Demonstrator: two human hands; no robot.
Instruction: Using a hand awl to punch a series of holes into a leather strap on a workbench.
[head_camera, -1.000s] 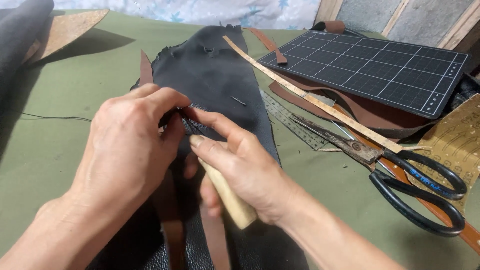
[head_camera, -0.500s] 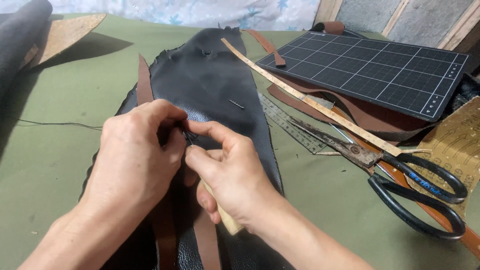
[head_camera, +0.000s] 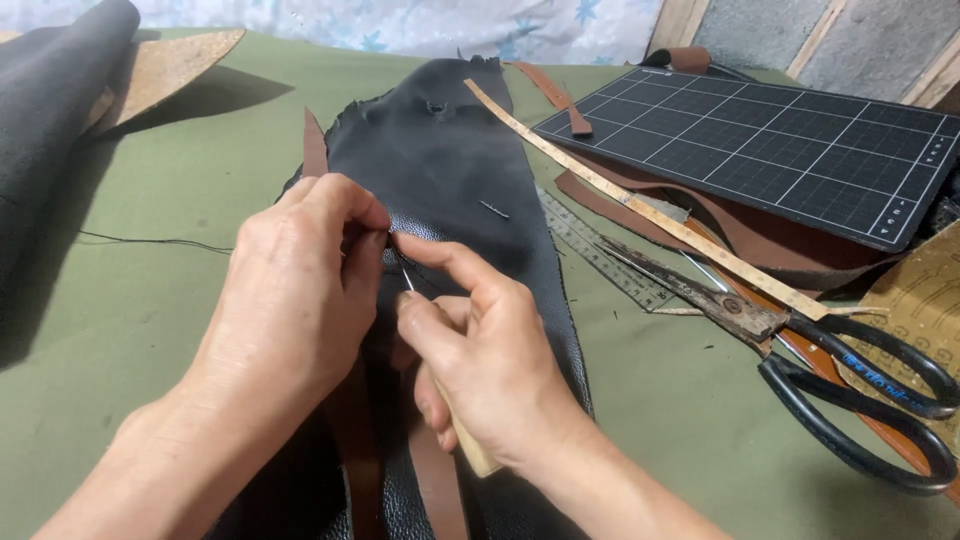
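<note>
A black leather piece (head_camera: 450, 170) lies lengthwise on the green cloth-covered table (head_camera: 150, 300). My right hand (head_camera: 490, 360) grips an awl with a pale wooden handle (head_camera: 470, 448); its thin metal tip (head_camera: 406, 277) points up to the fingertips of my left hand (head_camera: 290, 290). My left hand pinches something small at the leather's left edge; what it holds is hidden by the fingers. Brown leather strips (head_camera: 430, 480) run under both hands. A small dark pin (head_camera: 493, 209) lies on the black leather beyond my hands.
Large black-handled scissors (head_camera: 840, 390) lie at right beside a metal ruler (head_camera: 600, 250) and a long tan strip (head_camera: 650, 215). A dark gridded cutting mat (head_camera: 780, 150) rests on brown leather at back right. Dark rolled material (head_camera: 50, 110) sits far left, with a black thread (head_camera: 150, 241).
Both hands have shifted slightly toward me and left along the leather's edge. The awl has tilted more upright, its tip now at my left fingertips.
</note>
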